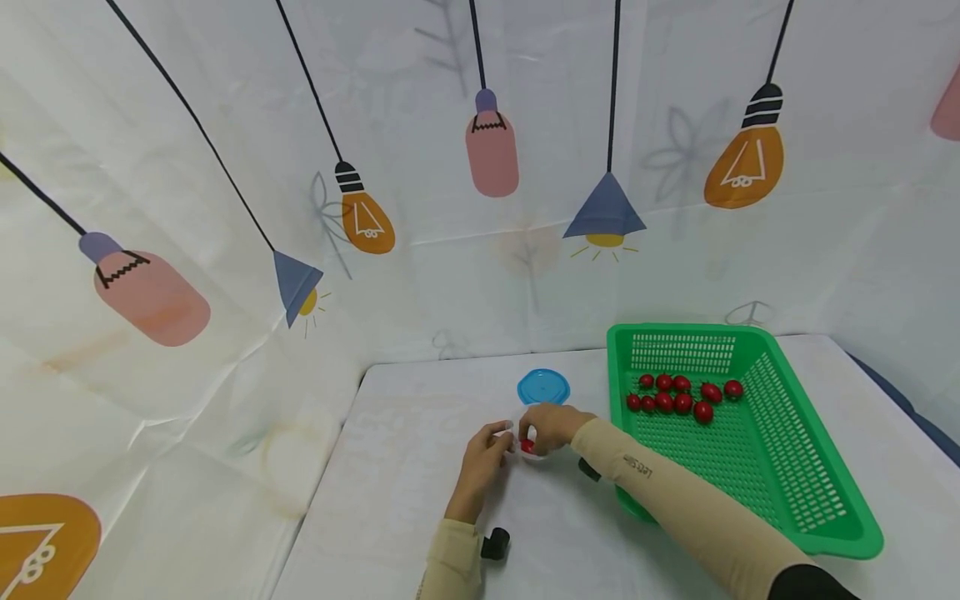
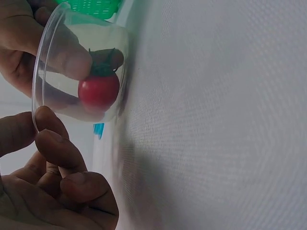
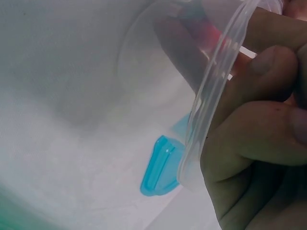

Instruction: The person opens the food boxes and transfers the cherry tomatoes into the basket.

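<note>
A clear plastic cup (image 2: 117, 36) stands on the white table, and one red cherry tomato (image 2: 99, 93) with a green stem is inside, low against the base. My left hand (image 1: 480, 468) pinches the cup's rim between thumb and finger, its other fingers loosely bent. From the other side my right hand (image 1: 553, 425) reaches into the cup; its thumb and a finger lie on either side of the tomato's stem end, pinching it. In the right wrist view, the cup wall (image 3: 211, 91) partly blurs the fingertips and the tomato.
A round blue lid (image 1: 543, 387) lies on the table just beyond the cup. To the right, a green perforated basket (image 1: 727, 467) holds several cherry tomatoes (image 1: 682, 404) near its far end, and my right forearm crosses its near left edge. A printed white curtain (image 1: 450, 283) hangs behind the table.
</note>
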`<state>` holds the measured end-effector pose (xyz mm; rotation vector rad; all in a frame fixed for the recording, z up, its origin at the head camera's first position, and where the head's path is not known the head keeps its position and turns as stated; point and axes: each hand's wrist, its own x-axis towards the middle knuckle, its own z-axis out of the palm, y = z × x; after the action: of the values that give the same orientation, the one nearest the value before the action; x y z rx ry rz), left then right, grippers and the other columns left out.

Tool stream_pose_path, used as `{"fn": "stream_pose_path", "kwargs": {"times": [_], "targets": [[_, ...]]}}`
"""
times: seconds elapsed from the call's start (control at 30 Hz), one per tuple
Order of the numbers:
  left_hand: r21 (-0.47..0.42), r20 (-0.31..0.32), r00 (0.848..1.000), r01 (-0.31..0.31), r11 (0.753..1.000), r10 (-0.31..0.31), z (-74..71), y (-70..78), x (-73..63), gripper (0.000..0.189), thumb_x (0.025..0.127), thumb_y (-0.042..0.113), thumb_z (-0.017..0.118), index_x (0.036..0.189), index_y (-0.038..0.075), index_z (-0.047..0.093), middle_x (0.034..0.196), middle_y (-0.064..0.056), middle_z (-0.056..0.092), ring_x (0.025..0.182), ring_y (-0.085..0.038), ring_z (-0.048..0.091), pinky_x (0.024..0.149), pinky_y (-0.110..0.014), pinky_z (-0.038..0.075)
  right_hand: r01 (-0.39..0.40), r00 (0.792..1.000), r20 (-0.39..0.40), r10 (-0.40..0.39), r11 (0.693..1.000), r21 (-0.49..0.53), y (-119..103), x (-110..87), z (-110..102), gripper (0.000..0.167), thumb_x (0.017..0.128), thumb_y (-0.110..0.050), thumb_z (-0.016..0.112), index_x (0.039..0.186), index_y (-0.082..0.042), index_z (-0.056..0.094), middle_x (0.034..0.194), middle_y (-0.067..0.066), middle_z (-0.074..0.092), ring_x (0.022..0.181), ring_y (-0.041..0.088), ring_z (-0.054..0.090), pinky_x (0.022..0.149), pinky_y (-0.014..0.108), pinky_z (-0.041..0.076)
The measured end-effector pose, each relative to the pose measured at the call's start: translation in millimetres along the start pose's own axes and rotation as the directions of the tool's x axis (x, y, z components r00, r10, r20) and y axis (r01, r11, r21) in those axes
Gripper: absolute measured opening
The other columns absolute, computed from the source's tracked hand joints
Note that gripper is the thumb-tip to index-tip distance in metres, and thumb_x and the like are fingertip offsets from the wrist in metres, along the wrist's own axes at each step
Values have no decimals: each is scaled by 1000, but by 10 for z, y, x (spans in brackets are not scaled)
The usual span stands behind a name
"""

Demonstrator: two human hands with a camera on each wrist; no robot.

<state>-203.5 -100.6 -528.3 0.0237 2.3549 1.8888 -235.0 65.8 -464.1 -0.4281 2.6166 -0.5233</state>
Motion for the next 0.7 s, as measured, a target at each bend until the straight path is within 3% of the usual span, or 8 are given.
{"fn": "stream_pose_path", "kwargs": {"times": [0.17, 0.4, 0.7], "targets": [[3, 2, 1000, 3, 1000, -3, 3, 5, 7, 34, 100, 23, 61, 128, 4, 65, 85, -6, 68, 72, -18, 54, 68, -30, 43, 16, 1000, -6, -16, 1000, -4, 10, -2, 11, 18, 87, -18, 81, 105, -18, 76, 89, -5, 63, 76, 14, 57, 67, 34, 51], [-1, -9, 1000, -14, 1000, 14, 13, 4, 0, 35, 100, 20, 61, 128, 0, 64, 87, -14, 68, 71, -18, 53, 66, -32, 42, 9, 1000, 0, -9, 1000, 29, 11, 1, 16, 18, 87, -17, 80, 105, -17, 75, 86, -5, 62, 72, 14, 58, 65, 31, 50], [4, -3, 1000, -19, 1000, 19, -1, -11, 15, 31, 98, 19, 63, 125, 3, 67, 81, -3, 67, 68, -15, 53, 66, -30, 43, 1, 1000, -20, 0, 1000, 18, -3, -7, 2, 18, 88, -21, 80, 105, -17, 75, 86, -6, 63, 74, 13, 58, 66, 33, 50]]}}
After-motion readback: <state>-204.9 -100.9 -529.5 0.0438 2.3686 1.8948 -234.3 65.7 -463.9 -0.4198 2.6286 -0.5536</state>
